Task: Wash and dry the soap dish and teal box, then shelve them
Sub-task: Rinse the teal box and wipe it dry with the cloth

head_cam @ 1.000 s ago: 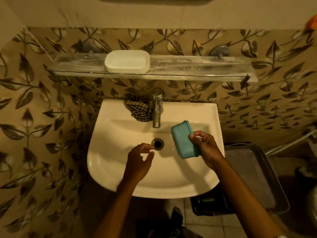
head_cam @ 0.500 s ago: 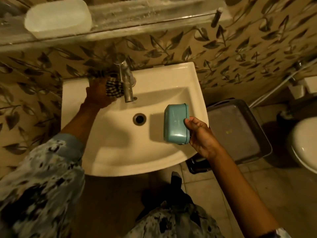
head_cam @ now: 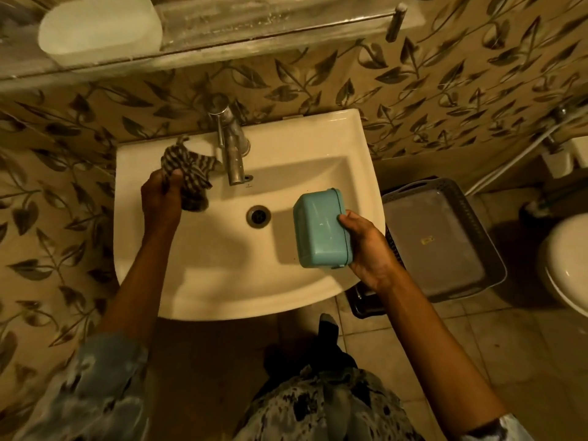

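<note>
Right hand [head_cam: 369, 246] gripping rectangular teal plastic box [head_cam: 321, 229] over white ceramic sink [head_cam: 318, 160], fingers hidden behind; left hand [head_cam: 162, 198] clenching checked cloth [head_cam: 187, 175]; white oval soap dish [head_cam: 100, 25] on glass shelf [head_cam: 254, 23], top cropped

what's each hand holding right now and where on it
The left hand holds a bunched checked cloth by its middle. The right hand holds the teal plastic box by its right long edge.

Basin [head_cam: 203, 281] lies open between the hands; only the faucet [head_cam: 234, 154] intrudes.
</note>
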`<state>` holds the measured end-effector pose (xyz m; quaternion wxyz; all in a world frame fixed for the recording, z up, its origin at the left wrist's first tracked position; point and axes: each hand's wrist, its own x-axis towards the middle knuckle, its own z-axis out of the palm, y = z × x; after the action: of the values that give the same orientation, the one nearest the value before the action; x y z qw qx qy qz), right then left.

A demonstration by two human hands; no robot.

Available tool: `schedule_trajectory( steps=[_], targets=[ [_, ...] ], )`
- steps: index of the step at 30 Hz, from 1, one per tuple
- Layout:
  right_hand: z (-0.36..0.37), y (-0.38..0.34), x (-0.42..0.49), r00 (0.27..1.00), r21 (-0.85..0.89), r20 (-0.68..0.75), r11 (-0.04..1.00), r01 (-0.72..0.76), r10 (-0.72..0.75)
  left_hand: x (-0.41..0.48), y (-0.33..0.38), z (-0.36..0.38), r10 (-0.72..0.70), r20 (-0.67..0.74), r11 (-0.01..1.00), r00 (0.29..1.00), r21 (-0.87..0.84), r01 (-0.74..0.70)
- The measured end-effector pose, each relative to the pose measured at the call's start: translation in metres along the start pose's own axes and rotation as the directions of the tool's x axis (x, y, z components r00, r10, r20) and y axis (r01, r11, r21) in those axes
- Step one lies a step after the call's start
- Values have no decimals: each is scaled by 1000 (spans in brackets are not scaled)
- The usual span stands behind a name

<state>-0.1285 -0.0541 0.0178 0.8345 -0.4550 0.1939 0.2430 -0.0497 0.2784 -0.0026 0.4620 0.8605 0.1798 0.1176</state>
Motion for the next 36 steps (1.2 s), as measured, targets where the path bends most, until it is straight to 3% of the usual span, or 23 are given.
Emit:
schedule_trajectory(
  steps=[3, 7, 13, 17, 21, 27, 30, 33, 36],
  targets=[
    [6, 0, 4, 999, -64, 25, 998, 29, -27, -39, 15, -6, -56, -3, 947, 998, -316, 52],
    [14, 3, 10, 996, -142, 92, 989, 32, -19, -75, 55, 2, 39, 70, 918, 997, -398, -8],
    [24, 13, 13, 989, -223, 143, 972, 70, -39, -95, 102, 55, 198, 115, 962, 973, -213, -171],
    [26, 15, 9, 989, -320, 131, 942, 101, -61, -121, 108, 87, 285, 247, 958, 926, -117, -263],
    [23, 18, 5, 998, -218, -4, 974, 54, -57, -155, 99, 101, 286, 237, 958, 928, -70, -278],
    [20, -2, 5, 999, 163, -39, 987, 11, -4, -229, 74, 99, 266, 307, 964, 914, -112, -243],
    [23, -9, 5, 1000, 194, -5, 981, 0, 1, -232, 86, 94, 296, 270, 951, 916, -175, -255],
    [31, -9, 4, 998, 198, 53, 979, -44, 34, -203, 114, 97, 262, 113, 964, 959, -73, -254],
    [33, -2, -1, 994, 129, 103, 991, -36, 23, -153, 133, 98, 223, 131, 974, 966, 12, -226]
  ],
)
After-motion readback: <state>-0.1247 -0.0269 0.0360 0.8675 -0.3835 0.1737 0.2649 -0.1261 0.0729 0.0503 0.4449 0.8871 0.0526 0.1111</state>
